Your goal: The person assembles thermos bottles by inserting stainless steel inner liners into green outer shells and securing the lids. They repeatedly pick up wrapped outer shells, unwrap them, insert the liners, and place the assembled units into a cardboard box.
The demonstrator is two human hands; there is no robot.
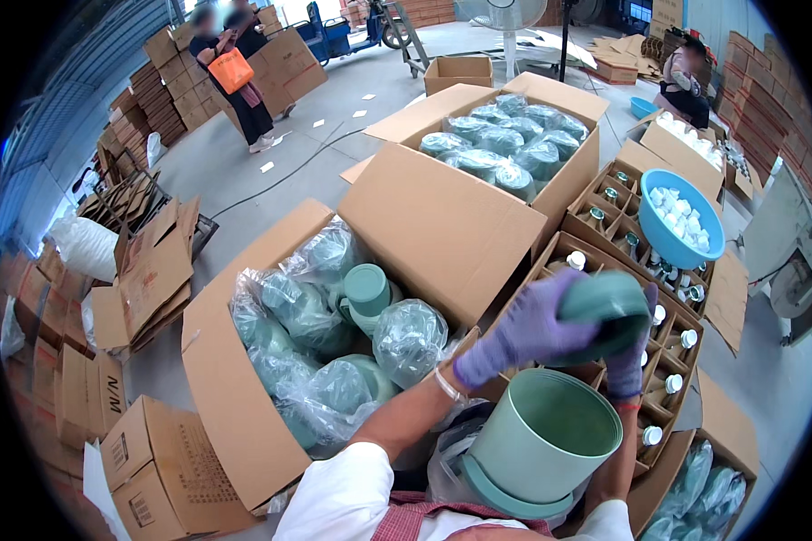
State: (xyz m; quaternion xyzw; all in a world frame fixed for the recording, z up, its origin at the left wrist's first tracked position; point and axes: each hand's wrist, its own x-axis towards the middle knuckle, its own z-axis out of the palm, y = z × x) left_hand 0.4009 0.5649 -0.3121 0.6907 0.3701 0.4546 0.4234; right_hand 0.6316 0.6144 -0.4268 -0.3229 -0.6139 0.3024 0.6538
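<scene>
In purple gloves, my left hand [537, 320] and my right hand [627, 361] hold a dark green round thermos part [604, 316] between them, blurred by motion. My left fingers close on its left side, while my right hand, partly hidden, grips its right edge. Just below, close to my body, a hollow pale green thermos shell [537, 428] stands with its open mouth upward and a wider ring [514, 491] near its lower end. To the left, an open carton [244, 433] holds several green thermoses in clear plastic, including a capped unwrapped one [370, 293].
Beyond my hands, a divided carton [672, 347] holds white-capped bottles. A blue basin [686, 252] of small white pieces rests on another divided box. Another carton [550, 207] of wrapped thermoses stands ahead. People [221, 68] stand far left; another [686, 81] sits far right.
</scene>
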